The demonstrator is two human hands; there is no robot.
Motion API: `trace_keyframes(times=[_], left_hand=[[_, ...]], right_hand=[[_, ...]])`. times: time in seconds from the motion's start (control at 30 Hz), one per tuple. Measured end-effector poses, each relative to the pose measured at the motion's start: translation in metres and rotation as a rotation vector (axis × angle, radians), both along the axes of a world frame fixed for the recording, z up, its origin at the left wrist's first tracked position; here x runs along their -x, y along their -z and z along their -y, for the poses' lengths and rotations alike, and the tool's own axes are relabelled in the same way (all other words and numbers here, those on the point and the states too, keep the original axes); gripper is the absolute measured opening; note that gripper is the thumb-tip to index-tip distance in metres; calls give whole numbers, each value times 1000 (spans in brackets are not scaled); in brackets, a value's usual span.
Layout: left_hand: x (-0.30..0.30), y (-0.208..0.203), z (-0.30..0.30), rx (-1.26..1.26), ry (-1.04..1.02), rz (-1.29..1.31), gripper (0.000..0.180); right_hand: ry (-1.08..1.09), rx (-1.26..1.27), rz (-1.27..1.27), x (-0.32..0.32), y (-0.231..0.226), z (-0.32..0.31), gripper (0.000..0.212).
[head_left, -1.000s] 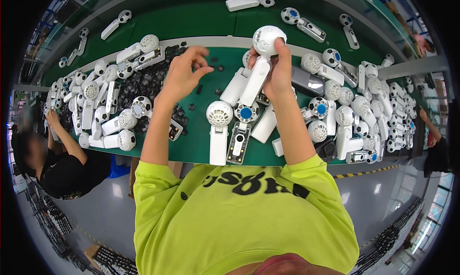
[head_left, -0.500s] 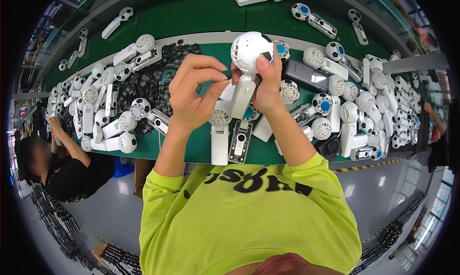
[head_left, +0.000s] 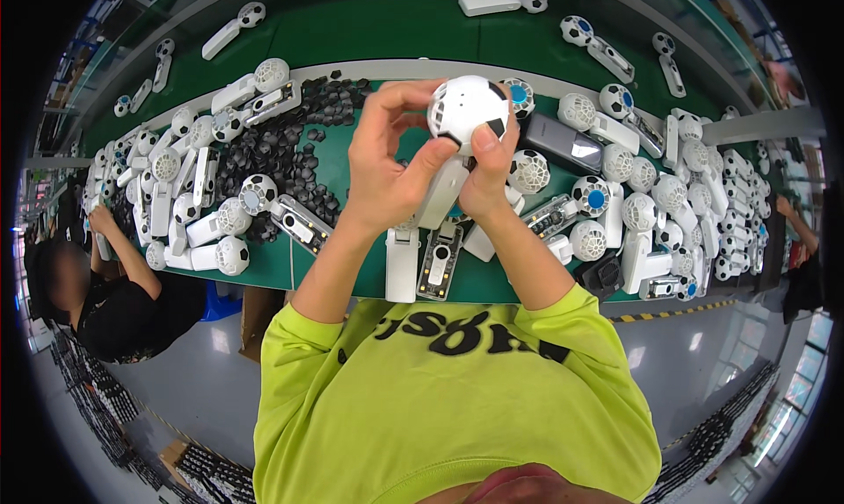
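A white handheld fan with a football-shaped head [head_left: 462,104] is held up above the table, its white handle [head_left: 441,192] slanting down toward me. My right hand [head_left: 489,166] grips it at the neck, thumb pressed on the lower right of the ball. Around the left side of the ball curl the fingers of my left hand [head_left: 387,157]. Its thumb pushes at a black patch [head_left: 448,140] on the ball's lower edge. More black patches sit on the ball's right side. My fingers hide the back of the head. Directly below lies an open fan handle [head_left: 440,262] showing its inner parts.
Loose black pentagon pieces [head_left: 272,148] are heaped left of my hands on the green table [head_left: 343,280]. Football-headed fans [head_left: 637,210] crowd both sides. A dark grey device [head_left: 563,144] lies to the right. Beyond runs a green conveyor [head_left: 369,29]. Another person [head_left: 114,302] works at far left.
My left hand has moved up from beside the fan's neck onto the ball. A black patch now shows under its thumb. The right hand still holds the fan.
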State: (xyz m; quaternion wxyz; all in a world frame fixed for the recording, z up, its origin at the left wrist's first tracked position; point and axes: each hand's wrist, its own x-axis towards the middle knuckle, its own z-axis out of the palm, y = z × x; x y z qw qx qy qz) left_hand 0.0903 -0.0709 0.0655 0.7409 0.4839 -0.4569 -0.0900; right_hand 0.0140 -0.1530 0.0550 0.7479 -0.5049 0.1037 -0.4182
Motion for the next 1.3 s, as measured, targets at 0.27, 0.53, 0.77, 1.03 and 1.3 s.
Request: trace_keyframes(times=[0.27, 0.53, 0.77, 1.03, 1.3], left_hand=[[-14, 0, 10, -78, -5, -81, 40], [-18, 1, 11, -83, -50, -147, 31], [-87, 36, -3, -726, -126, 389, 19], [-90, 77, 4, -815, -258, 964, 16], [-75, 31, -5, -354, -274, 1019, 17]], right_hand=[[-91, 85, 21, -9, -16, 17, 64], [-92, 149, -113, -14, -11, 24, 61], [-524, -331, 113, 8, 18, 64, 55], [-250, -206, 24, 6, 7, 61, 53], [-149, -322, 56, 6, -16, 52, 40]])
